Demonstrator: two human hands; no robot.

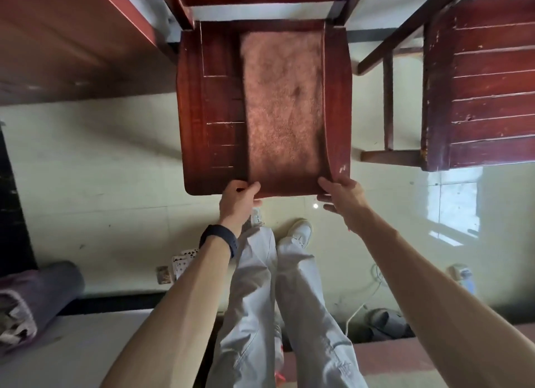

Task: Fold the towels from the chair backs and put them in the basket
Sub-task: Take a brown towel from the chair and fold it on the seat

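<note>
A brown fuzzy towel (282,109) lies spread lengthwise on the seat of a red wooden chair (202,103) straight ahead of me. My left hand (238,198) pinches the towel's near left corner at the seat's front edge. My right hand (343,196) grips the near right corner, thumb on top and fingers under the edge. No basket is in view.
A second red wooden chair (477,83) stands at the right. A red-brown table edge (72,40) runs along the upper left. A rolled purple bundle (31,298) lies at the lower left. Slippers (385,324), a white cable and playing cards lie on the pale tiled floor.
</note>
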